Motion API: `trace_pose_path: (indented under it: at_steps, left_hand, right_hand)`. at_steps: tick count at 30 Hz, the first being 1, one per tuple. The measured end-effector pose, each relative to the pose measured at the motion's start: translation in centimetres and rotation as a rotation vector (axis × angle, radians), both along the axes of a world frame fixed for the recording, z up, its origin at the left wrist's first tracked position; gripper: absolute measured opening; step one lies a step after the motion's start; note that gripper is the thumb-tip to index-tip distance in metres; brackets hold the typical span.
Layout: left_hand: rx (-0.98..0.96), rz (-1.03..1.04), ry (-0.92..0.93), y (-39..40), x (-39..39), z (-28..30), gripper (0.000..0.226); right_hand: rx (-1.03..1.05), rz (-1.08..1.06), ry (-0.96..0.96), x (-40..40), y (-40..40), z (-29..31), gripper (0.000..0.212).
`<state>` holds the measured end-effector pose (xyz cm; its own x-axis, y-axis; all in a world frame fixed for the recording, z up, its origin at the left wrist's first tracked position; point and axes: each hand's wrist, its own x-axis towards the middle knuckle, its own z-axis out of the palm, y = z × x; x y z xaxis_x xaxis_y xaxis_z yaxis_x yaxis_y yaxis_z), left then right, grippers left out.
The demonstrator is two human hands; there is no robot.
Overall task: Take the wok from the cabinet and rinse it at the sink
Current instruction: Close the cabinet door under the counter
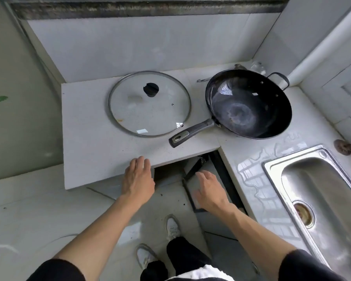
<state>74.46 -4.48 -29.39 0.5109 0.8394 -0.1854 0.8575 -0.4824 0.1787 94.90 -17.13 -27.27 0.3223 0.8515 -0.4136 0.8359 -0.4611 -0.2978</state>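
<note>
A black wok [249, 104] sits on the white counter [85, 138], its long handle pointing toward me and to the left. The steel sink [320, 191] lies at the right. Below the counter's front edge a cabinet door [193, 191] stands open. My left hand [138, 179] is spread with straight fingers over the counter's front edge and holds nothing. My right hand [209, 189] hovers with relaxed fingers over the open door, empty; whether it touches the door I cannot tell.
A glass lid [150, 110] with a black knob lies flat left of the wok. A rusty round object [342, 147] sits behind the sink. Water pools on the counter left of the sink. My legs and white shoes stand on the tiled floor.
</note>
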Motion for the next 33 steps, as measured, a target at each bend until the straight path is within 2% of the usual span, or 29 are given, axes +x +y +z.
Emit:
trace_pose_path:
  at_steps: [5,9,16,23,33]
  left_hand:
    - [0.014,-0.012,0.099,0.2,-0.5,-1.1,0.062]
    - [0.003,-0.052,0.163,0.6,-0.3,-1.1,0.066]
    - [0.036,-0.113,0.360,0.1,0.5,-0.8,0.081]
    - [0.046,-0.107,0.344,-0.3,0.1,-0.4,0.083]
    - [0.061,-0.131,0.334,-0.2,-0.1,-0.3,0.086]
  right_hand:
    - [-0.127,-0.169,-0.059,2.1,-3.7,-1.0,0.070]
    - [-0.218,-0.172,-0.096,2.9,-5.7,-1.9,0.074]
    - [-0.239,-0.184,-0.140,3.3,-7.4,-2.8,0.080]
    - [-0.203,-0.231,-0.059,3.3,-7.7,-2.6,0.091]
    - [-0.115,-0.233,-0.014,1.9,-8.0,-3.1,0.089]
